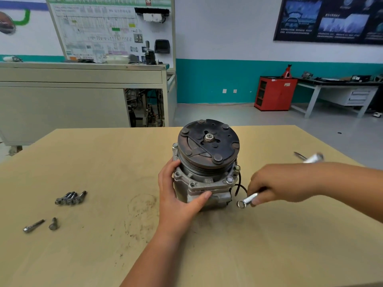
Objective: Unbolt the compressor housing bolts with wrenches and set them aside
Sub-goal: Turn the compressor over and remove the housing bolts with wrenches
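Silver hex housing bolt [230,179], seated upright in grey cast-metal compressor [204,189] that left hand [182,195] grips, lies just up-left of chrome ring wrench [248,199] pinched in nearer right hand [275,185].

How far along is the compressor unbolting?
Done: a cluster of removed bolts lies on the table at left, with two loose pieces nearer the person. In hand: the left hand grips the compressor; the right hand holds a ring wrench beside it, not on a bolt. Left: at least three bolt heads are seated on the compressor.
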